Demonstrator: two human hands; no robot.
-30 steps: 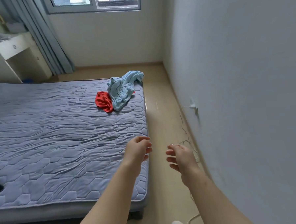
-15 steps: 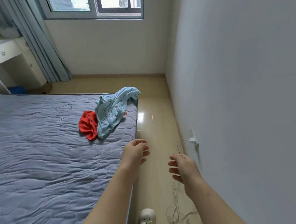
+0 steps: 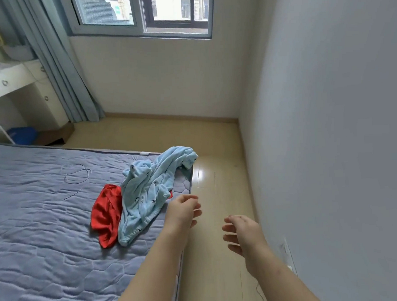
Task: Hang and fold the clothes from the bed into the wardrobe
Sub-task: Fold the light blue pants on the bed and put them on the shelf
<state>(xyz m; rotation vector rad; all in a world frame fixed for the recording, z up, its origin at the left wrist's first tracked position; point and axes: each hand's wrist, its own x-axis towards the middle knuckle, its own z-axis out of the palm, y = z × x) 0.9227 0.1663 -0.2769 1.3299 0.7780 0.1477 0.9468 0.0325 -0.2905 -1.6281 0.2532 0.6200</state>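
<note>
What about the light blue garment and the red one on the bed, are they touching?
Touching. The head view shows the light blue garment lying over the right edge of the red garment, with a bit of red peeking out on its other side.

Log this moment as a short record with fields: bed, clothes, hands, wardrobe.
bed: grey-blue quilted cover; a thin cord lies on it
light blue garment: crumpled at the bed's far right corner, overlapping the red garment
red garment: crumpled, on the blue one's left and partly under it
left hand: empty, fingers loosely curled, at the bed's right edge near the light blue garment
right hand: empty, fingers relaxed, over the floor between bed and wall
wardrobe: not in view
</note>
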